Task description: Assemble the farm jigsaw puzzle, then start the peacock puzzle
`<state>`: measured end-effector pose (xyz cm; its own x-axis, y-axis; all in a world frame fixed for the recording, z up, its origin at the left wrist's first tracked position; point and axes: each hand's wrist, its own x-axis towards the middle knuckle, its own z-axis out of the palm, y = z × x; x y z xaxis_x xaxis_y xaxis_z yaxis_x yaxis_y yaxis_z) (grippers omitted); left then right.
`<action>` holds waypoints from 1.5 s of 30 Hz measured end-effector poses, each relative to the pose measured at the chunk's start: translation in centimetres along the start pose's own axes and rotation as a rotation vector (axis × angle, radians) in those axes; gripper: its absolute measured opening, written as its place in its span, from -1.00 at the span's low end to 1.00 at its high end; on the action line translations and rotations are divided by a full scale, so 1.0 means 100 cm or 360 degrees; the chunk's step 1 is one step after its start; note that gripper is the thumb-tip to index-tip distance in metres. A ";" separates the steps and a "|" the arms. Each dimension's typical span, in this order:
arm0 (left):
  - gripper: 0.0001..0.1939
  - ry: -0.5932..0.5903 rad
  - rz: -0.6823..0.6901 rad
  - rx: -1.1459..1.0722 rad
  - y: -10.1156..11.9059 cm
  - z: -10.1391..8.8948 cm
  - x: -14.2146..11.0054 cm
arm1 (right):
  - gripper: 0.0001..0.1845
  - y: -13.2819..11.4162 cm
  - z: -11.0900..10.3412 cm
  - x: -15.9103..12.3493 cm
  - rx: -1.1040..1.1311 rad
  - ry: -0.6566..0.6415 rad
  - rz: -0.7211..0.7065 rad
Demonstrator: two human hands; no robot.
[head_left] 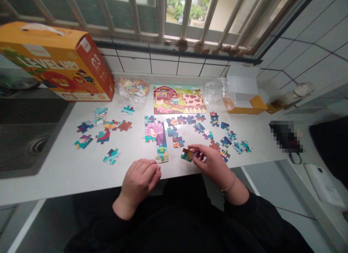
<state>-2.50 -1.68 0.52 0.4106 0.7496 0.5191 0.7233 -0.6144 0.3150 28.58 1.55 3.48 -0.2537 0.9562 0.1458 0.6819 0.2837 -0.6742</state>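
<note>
My right hand [210, 160] pinches a jigsaw puzzle piece [186, 155] with brown, green and yellow patches, just over the counter's front part. My left hand [141, 177] is curled closed at the counter's front edge, with nothing showing in its fingers. Just beyond its fingertips lies a partly joined puzzle section [162, 151], with a purple picture [154, 130] at its upper left and a green figure lower down. Right of this section, several dark blue pieces [172, 131] lie in a bent row. More loose pieces [225, 141] are scattered right of my right hand.
Loose pieces [103, 136] lie left, near a dark sink [35, 137]. An orange "LEVEL UP!" box [62, 68] stands back left beside a bag of pieces [133, 89]. A farm picture [178, 99], clear plastic [219, 93] and an open box [243, 88] line the back.
</note>
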 end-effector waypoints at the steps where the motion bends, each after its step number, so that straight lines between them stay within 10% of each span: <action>1: -0.90 -0.0003 0.0002 0.0001 0.000 0.000 0.000 | -0.67 -0.007 0.013 -0.002 0.0003 -0.0047 -0.0077; 6: -0.92 -0.0068 0.0008 -0.0018 -0.002 0.001 -0.002 | -0.62 -0.023 0.047 -0.003 -0.0212 -0.0068 -0.0272; 34: -0.92 -0.0077 -0.0135 -0.0050 0.003 -0.005 -0.006 | -0.84 0.033 0.039 -0.029 -0.0696 0.0579 -0.0423; 45: -0.66 -0.0070 -0.0606 0.0408 -0.078 -0.038 -0.009 | -0.87 0.030 0.037 -0.027 -0.0699 0.0550 -0.0424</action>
<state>-10.63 1.46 0.62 0.1079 0.9234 0.3685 0.9389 -0.2165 0.2674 28.76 -0.40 -1.68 -0.2678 0.7954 0.5436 0.8630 0.4489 -0.2317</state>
